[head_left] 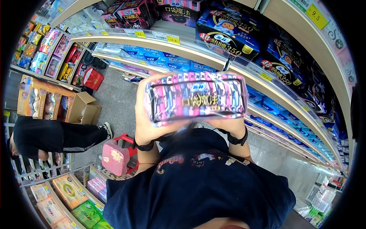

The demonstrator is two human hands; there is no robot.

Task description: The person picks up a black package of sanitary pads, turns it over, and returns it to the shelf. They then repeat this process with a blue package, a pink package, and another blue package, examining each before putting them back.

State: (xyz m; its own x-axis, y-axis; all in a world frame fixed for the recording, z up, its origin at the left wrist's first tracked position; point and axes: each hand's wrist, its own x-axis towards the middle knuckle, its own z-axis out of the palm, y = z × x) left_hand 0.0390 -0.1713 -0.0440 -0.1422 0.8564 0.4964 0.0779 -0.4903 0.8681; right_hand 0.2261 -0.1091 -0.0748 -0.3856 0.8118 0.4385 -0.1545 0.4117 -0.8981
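Note:
A clear plastic-wrapped pack of pads [198, 98], pink, white and black with gold lettering on its front, is held up in the middle of the view. My left hand [144, 120] grips its left end, with the fingers partly hidden behind it. On the other end, my right hand [231, 124] holds the lower right corner, its fingers mostly out of sight under the pack. Both wrists wear dark bands. Behind the pack runs a shelf edge with price tags [171, 39].
Dark boxes [228, 30] and pink-black packs [133, 14] line the upper shelf, blue packs [167, 59] the one below. A red cart [131, 143] holding a pink item [114, 157] stands at my left. Beyond it, a person in black [57, 135] is near an orange display [49, 99].

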